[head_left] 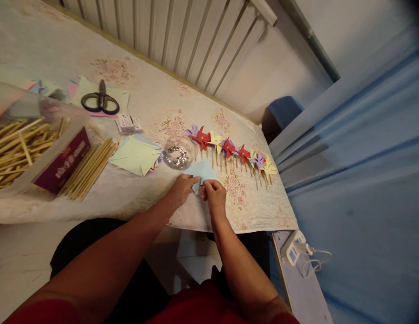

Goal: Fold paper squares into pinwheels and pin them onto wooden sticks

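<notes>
Pinching blue paper (206,168), left grip (182,189) and right grip (216,193) hold its near part. Bend it gently, without creasing; the clear container (188,144) sits beyond left grip.

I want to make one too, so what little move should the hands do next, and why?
Maybe bend one near corner of the blue paper in to its middle. The left hand and right hand pinch its near side, and most of it looks flat, while the pinwheels beside it have curled points.
</notes>
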### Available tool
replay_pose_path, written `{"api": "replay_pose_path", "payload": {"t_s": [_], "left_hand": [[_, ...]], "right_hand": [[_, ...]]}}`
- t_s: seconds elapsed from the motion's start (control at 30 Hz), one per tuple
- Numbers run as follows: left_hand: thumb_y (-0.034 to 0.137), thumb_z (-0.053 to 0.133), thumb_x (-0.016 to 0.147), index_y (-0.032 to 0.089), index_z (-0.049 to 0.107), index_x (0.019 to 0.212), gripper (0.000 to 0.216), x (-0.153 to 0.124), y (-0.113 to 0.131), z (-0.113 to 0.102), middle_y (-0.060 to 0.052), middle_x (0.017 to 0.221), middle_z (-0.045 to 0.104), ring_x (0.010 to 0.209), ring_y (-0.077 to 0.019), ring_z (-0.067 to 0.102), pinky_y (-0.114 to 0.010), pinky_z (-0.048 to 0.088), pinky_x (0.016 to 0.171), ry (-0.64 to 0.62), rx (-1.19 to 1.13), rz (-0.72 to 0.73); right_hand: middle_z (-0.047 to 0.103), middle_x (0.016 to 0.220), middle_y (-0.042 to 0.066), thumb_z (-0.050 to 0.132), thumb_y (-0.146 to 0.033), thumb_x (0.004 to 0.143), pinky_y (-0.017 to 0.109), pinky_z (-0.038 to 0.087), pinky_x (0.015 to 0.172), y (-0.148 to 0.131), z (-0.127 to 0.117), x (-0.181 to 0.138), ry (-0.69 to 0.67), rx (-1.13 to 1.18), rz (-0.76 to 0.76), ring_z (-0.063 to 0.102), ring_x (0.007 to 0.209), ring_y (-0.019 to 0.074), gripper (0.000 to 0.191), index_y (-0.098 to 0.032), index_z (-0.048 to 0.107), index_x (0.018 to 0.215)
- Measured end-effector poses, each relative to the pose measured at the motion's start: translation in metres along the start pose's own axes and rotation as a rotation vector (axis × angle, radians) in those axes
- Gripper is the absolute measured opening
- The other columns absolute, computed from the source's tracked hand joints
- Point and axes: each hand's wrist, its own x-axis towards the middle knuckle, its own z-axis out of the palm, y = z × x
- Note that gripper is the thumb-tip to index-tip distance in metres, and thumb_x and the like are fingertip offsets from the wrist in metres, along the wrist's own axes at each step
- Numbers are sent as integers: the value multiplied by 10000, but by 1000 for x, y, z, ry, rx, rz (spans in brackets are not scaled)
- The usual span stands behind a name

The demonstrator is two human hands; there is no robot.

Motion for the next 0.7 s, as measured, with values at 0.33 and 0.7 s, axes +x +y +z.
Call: {"api": "replay_pose_path", "payload": {"t_s": [0.33, 0.7], "left_hand": [[268, 730, 641, 165, 591, 618, 174, 1, 0, 1, 20, 565, 568, 504, -117, 514, -245, 408, 495, 35, 23, -3], [224, 674, 644, 156, 591, 591, 119, -1, 2, 2, 16, 546, 572, 495, -112, 516, -243, 412, 515, 66, 49, 19]], "right_hand": [[613, 547, -39, 605, -347, 723, 221, 322, 408, 0, 7, 6, 43, 2, 54, 437, 404, 88, 182, -189, 623, 634], [588, 525, -53, 601, -347, 729, 234, 352, 458, 3, 7, 7, 34, -43, 27, 433, 423, 92, 195, -199, 624, 605]]}}
